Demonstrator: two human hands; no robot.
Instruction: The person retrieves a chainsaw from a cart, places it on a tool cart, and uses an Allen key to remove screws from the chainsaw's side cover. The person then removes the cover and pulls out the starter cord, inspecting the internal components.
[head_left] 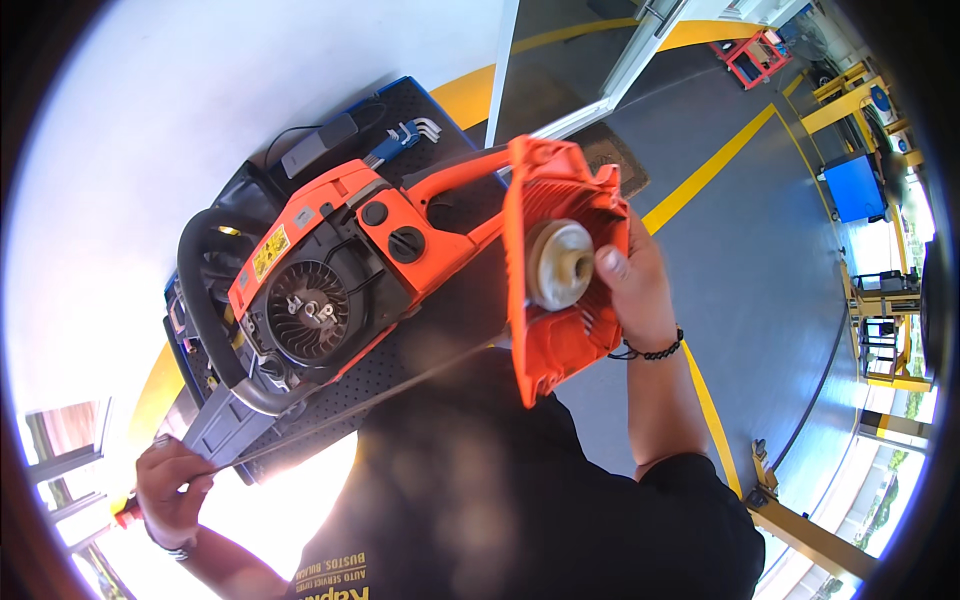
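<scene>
My right hand [640,285] grips an orange starter cover [545,365] from its right side, the thumb inside near the pale round pulley [563,266]. From the cover a thin starter rope [400,386] runs taut down to the left. My left hand [172,490] pinches the rope's far stretch with curled fingers. Between my hands and the wall, an orange chainsaw [335,195] lies on its side on the bench. Its finned flywheel [307,312] is exposed, and its black front handle [192,290] curves at the left. The grey guide bar cover [232,428] points toward my left hand.
The black perforated bench top [330,400] carries a blue holder of hex keys [400,140] and a grey box [320,145] behind the saw. A glass door [570,75] stands beyond. Farther right are a red tool cart [752,60], a blue cabinet [853,188] and yellow floor lines.
</scene>
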